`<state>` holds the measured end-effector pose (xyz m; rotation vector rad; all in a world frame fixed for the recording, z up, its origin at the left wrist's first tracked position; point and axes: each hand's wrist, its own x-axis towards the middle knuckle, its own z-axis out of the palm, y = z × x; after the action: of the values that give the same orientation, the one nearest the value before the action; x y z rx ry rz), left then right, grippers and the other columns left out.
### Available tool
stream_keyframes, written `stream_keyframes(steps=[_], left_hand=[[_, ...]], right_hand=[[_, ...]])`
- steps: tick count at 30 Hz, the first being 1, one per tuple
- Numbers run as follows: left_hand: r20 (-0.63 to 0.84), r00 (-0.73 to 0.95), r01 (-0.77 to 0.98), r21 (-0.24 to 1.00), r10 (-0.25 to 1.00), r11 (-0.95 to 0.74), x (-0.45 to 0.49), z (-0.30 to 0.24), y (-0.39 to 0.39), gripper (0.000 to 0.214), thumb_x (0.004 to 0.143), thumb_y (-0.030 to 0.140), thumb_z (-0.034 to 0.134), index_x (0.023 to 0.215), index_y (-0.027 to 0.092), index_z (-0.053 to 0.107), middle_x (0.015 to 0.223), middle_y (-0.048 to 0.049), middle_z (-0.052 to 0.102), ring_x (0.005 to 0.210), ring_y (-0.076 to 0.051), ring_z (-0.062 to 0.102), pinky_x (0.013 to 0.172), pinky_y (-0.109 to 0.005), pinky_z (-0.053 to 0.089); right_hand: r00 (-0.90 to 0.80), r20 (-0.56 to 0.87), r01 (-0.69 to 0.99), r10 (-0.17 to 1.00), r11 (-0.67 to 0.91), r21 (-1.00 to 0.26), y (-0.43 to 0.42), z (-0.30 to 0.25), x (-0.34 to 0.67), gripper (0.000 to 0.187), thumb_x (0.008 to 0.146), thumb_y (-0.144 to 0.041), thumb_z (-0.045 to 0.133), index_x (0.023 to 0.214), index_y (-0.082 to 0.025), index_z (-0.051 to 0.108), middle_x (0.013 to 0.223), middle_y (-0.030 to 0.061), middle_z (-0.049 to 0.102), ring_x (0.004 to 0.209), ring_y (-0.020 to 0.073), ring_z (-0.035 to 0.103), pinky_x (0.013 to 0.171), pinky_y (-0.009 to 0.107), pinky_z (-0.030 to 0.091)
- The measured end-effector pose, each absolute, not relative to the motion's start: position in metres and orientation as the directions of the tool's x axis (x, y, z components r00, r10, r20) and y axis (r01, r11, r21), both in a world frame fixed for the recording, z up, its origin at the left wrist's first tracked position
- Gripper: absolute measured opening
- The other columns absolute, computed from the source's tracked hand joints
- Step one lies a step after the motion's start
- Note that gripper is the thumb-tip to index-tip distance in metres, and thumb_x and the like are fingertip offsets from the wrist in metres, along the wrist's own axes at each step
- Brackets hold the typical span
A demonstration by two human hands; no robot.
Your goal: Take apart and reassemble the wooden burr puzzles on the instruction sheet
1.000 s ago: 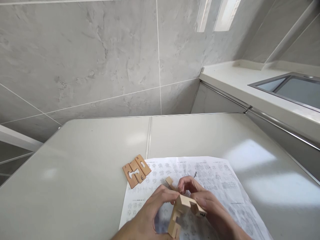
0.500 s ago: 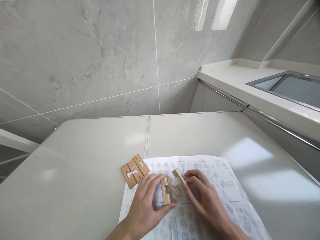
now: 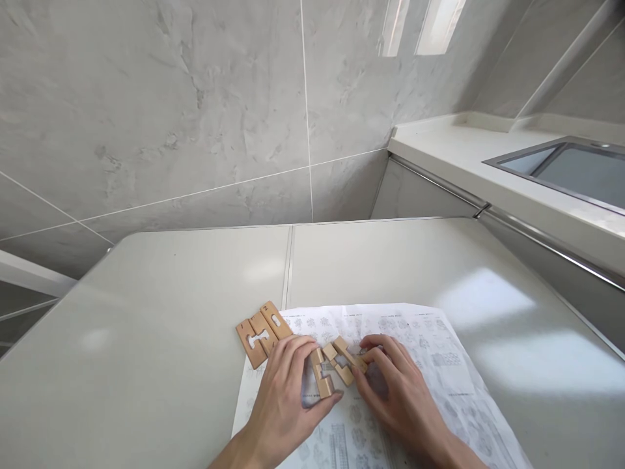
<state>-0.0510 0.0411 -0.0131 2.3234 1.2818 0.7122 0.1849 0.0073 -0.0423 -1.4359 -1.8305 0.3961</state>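
Several notched wooden puzzle pieces (image 3: 334, 366) lie flat on a printed instruction sheet (image 3: 430, 365) on the pale table (image 3: 161, 339). My left hand (image 3: 288, 397) curls round the left side of these pieces, thumb and fingers against the leftmost one. My right hand (image 3: 395, 391) pinches the right end of the rightmost piece with its fingertips. Three more wooden pieces (image 3: 263, 332), slotted and marked with numbers, lie side by side just left of the sheet, close to my left fingertips.
A grey tiled wall (image 3: 195, 117) rises behind the table. A white counter (image 3: 478, 169) with a steel sink (image 3: 571, 169) runs along the right. The table has a seam (image 3: 286, 267) down its middle.
A second ago both hands held the joined pieces up off the sheet. They have since lowered them, and the pieces now lie flat, pressed closer together.
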Motion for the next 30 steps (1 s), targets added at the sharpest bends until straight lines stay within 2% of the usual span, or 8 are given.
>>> stream_keyframes(steps=[4,10,16,23,30], left_hand=[[0.227,0.477,0.662,0.543,0.849,-0.517,-0.051,-0.013,0.041,0.068,0.090,0.034,0.091,0.146,0.026,0.052,0.139,-0.0136,0.069,0.132,-0.039,0.066,0.106,-0.059,0.063],[0.216,0.524,0.646,0.529,0.824,-0.550,-0.053,-0.014,0.040,0.071,0.096,0.034,0.086,0.155,0.027,0.048,0.145,-0.0131,0.068,0.139,-0.039,0.064,0.113,-0.060,0.061],[0.215,0.537,0.628,0.543,0.815,-0.557,-0.052,-0.012,0.041,0.078,0.091,0.032,0.090,0.156,0.028,0.047,0.147,-0.0132,0.068,0.139,-0.039,0.064,0.113,-0.059,0.061],[0.212,0.571,0.600,0.552,0.793,-0.579,-0.049,-0.007,0.040,0.087,0.084,0.026,0.096,0.154,0.028,0.044,0.146,-0.0130,0.067,0.136,-0.038,0.064,0.112,-0.059,0.061],[0.249,0.571,0.570,0.565,0.782,-0.596,-0.049,-0.006,0.041,0.070,0.094,0.032,0.087,0.153,0.028,0.049,0.144,-0.0126,0.069,0.133,-0.036,0.067,0.111,-0.055,0.062]], right_hand=[[-0.100,0.393,0.683,0.914,0.351,-0.641,0.009,-0.041,0.185,0.004,0.107,-0.023,0.061,0.107,-0.026,0.058,0.116,0.0113,0.067,0.104,0.0324,0.068,0.083,0.052,0.062],[-0.148,0.391,0.651,0.908,0.387,-0.653,0.009,-0.038,0.184,0.013,0.107,-0.017,0.060,0.117,-0.026,0.063,0.115,0.0113,0.068,0.104,0.0320,0.068,0.085,0.052,0.063],[-0.211,0.385,0.617,0.899,0.428,-0.660,0.007,-0.034,0.183,0.016,0.107,-0.015,0.060,0.118,-0.025,0.066,0.115,0.0115,0.070,0.103,0.0313,0.068,0.083,0.050,0.063],[-0.326,0.371,0.572,0.870,0.494,-0.655,0.006,-0.029,0.182,0.028,0.106,-0.013,0.060,0.131,-0.025,0.066,0.141,0.0124,0.071,0.128,0.0343,0.063,0.103,0.056,0.062],[-0.429,0.385,0.541,0.817,0.574,-0.615,0.006,-0.022,0.181,0.036,0.106,-0.012,0.059,0.140,-0.021,0.066,0.148,0.0148,0.070,0.134,0.0349,0.063,0.107,0.054,0.063]])
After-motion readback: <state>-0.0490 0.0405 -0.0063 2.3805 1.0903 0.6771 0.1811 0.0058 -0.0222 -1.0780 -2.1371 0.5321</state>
